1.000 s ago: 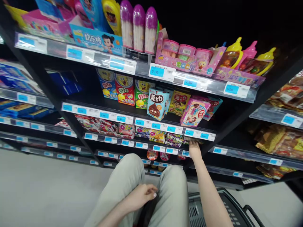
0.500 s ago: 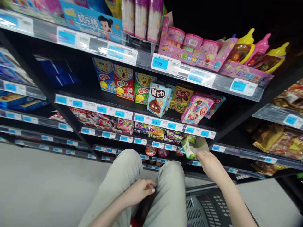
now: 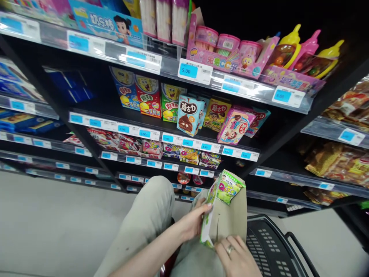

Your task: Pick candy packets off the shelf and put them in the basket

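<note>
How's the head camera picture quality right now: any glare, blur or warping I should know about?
Head view: strong wide-angle warping, the shelf rails bow and fan outward; glare washes out some price tags on the top rail; the area above the top shelf is black. The green box, held by the left hand and right hand, is evenly lit, its print slightly soft.

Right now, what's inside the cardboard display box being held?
One green snack packet shows at the open top of the cardboard display box, held by left hand and right hand. Its wall hides anything deeper.
</note>
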### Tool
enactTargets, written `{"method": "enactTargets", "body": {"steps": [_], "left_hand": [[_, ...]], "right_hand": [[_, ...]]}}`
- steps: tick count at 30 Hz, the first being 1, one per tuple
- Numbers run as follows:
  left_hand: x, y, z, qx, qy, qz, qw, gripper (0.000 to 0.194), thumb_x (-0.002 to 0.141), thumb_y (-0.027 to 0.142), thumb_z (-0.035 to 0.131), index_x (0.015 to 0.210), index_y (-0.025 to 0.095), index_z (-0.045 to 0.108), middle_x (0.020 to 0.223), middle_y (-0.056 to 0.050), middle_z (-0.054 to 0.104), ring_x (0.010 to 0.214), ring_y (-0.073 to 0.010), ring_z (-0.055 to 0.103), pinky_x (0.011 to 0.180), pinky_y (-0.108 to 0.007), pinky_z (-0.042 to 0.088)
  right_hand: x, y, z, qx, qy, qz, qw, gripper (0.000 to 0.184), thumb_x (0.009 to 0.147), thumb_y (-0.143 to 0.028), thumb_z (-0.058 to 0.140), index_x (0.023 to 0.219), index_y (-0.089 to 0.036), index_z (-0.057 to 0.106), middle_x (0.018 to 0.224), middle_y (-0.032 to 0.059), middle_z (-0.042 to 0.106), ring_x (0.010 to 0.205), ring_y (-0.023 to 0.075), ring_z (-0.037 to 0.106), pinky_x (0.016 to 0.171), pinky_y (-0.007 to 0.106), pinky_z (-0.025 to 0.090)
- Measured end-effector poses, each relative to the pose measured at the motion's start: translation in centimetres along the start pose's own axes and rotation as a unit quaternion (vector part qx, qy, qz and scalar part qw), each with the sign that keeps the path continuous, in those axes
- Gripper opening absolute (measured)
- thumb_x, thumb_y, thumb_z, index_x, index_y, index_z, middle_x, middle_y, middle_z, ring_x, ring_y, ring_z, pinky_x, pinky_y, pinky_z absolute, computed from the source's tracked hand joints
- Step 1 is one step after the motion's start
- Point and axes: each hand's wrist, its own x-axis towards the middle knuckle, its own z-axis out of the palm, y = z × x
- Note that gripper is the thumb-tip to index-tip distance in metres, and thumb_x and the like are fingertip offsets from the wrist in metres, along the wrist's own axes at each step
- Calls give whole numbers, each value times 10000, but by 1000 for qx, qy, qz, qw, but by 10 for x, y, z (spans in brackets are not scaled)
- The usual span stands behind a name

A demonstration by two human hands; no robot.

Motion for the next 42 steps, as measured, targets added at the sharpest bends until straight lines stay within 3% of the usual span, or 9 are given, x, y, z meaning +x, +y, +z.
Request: {"method": "enactTargets", "body": {"steps": [3,5,6,8,11,15,19,29,42], "left_hand": [[-5,0,1,-2,-11,40,999,975,543,187,720,1342,240,165,1196,-98,491,1051,-234,505,908,-337,376],[-10,2,1,-20,-11,41,999,923,563,132,675,1341,248,192,1188,-93,507,1031,-233,525,890,-342,390],[-13,4,1,-39,-11,34,999,878,584,134,652,1335,248,212,1181,-90,517,1016,-236,537,872,-348,403],[-18,11,2,-85,-22,5,996,756,650,171,610,1319,217,263,1158,-98,538,991,-241,555,847,-356,422],[-24,22,3,-140,-65,-58,986,593,752,238,542,1289,105,329,1120,-149,557,982,-255,564,863,-376,417],[-27,32,0,-163,-107,-83,977,562,811,302,506,1287,56,338,1108,-180,561,987,-272,565,902,-422,387],[-27,37,-6,-180,-125,-75,973,570,833,364,496,1293,64,341,1130,-174,551,1018,-271,551,927,-420,374],[-21,40,-15,-169,-130,-72,974,589,836,408,496,1302,83,341,1168,-167,527,1057,-282,525,948,-437,359],[-22,43,-12,-168,-156,-67,971,602,855,445,457,1319,87,319,1184,-158,517,1110,-273,484,989,-418,311]], "right_hand": [[0,-9,-2,35,2,-16,999,390,906,-135,171,762,-164,533,607,21,529,579,156,444,599,301,310],[-1,-6,-8,77,-18,5,997,275,902,-203,284,925,-172,557,705,32,579,673,171,485,657,311,360],[-3,-2,-12,100,-22,28,994,235,882,-246,365,1018,-172,541,808,51,599,772,189,503,713,325,381],[-7,9,-20,142,0,99,985,341,815,-304,500,1130,-176,492,1066,98,554,1030,252,448,841,383,375],[-10,22,-22,222,57,201,952,330,789,-260,525,1116,-219,499,1255,100,431,1235,312,276,930,495,320],[-3,27,-14,360,82,224,902,287,830,-182,450,1100,-243,525,1207,77,488,1240,288,307,952,526,319],[6,24,-10,399,92,236,881,336,866,-171,375,1161,-239,519,1255,67,468,1250,270,304,999,526,268],[12,21,-5,413,119,255,866,353,862,-149,389,1170,-250,529,1274,54,465,1244,269,323,1004,539,269],[13,23,-3,415,128,253,864,346,866,-152,381,1155,-247,545,1269,51,473,1242,254,331,1011,511,270]]}}
